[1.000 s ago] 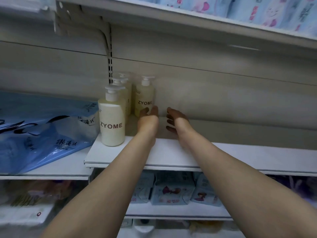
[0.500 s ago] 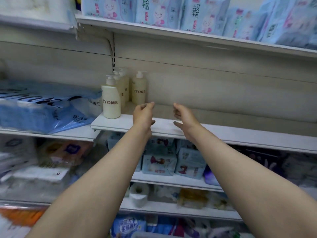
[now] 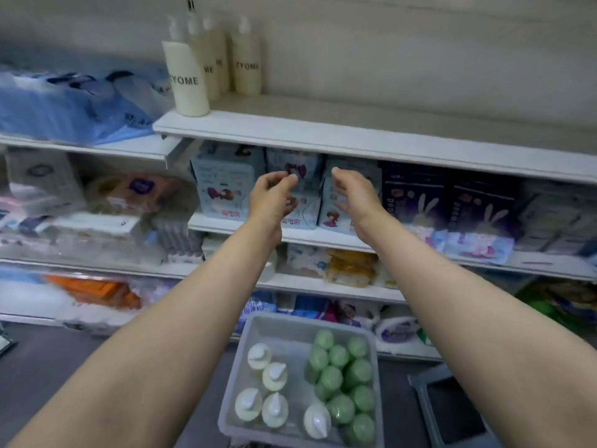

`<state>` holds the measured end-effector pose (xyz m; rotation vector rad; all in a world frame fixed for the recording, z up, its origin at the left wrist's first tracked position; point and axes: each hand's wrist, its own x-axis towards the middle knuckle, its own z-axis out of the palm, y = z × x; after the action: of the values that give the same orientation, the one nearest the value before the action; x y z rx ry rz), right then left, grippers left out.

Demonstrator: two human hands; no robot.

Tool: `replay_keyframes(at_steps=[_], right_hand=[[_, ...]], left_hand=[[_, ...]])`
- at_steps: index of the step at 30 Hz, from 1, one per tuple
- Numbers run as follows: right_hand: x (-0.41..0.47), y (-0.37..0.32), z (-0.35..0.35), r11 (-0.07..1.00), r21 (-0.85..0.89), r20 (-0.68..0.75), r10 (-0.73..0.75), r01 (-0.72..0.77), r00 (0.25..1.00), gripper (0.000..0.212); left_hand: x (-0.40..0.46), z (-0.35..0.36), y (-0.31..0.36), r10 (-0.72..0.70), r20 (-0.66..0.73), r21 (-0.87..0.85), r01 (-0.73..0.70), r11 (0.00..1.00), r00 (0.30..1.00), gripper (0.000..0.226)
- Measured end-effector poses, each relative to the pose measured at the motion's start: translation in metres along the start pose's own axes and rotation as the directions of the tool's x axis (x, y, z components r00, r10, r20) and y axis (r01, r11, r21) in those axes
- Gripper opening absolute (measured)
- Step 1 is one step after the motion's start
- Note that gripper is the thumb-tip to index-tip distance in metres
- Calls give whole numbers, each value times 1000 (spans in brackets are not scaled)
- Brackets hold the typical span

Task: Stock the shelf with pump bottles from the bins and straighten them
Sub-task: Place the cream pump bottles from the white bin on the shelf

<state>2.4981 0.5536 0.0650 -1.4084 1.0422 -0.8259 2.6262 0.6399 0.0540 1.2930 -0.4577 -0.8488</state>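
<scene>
Hands are hanging in mid-air before the shelving, both holding nothing. Left hand [image 3: 273,197] is showing loosely curled fingers, thumb near the fingertips; right hand [image 3: 355,195] is lying half open, fingers gently bent, palm facing the left one. The two are staying apart, level with the pale blue packs [image 3: 226,182] one tier below the shelf [image 3: 355,140].

Four cream pump bottles [image 3: 189,80] are standing upright at the left end of that shelf: three in a file running front to back, a fourth beside the rear ones. The front label is reading "ZYOME". Blue packages [image 3: 74,105] are sitting on the neighbouring shelf to the left, just beside the bottles.

Below the forearms, a grey bin [image 3: 290,328] is resting on the floor, holding five cream pump bottles on its left side and front, and a cluster of green bottles [image 3: 342,379] on its right. Dark purple rabbit packs [image 3: 449,202] are sitting right of the blue packs.
</scene>
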Motion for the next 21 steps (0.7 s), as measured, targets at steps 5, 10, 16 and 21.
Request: replay_keyframes(at_steps=[5,10,16,21], right_hand=[[-28,89,-10,982,-27,-21,184,-185,983,16],[-58,187,-24,934,-75,-55,345,-349,937,17],[-107,293,-39,826,-155,-75,537,-542,840,25],[-143,350,-51,723,-151,-97,668,-674,738,24]], left_hand=[[-23,-20,-93,-185,-11,48,186,981,983,16],[-53,-50,-191,-353,-48,159,356,921,934,22],[-104,-80,-288,-503,-3,286,483,828,864,31],[-139,-90,-356,-600,59,383,537,751,798,34]])
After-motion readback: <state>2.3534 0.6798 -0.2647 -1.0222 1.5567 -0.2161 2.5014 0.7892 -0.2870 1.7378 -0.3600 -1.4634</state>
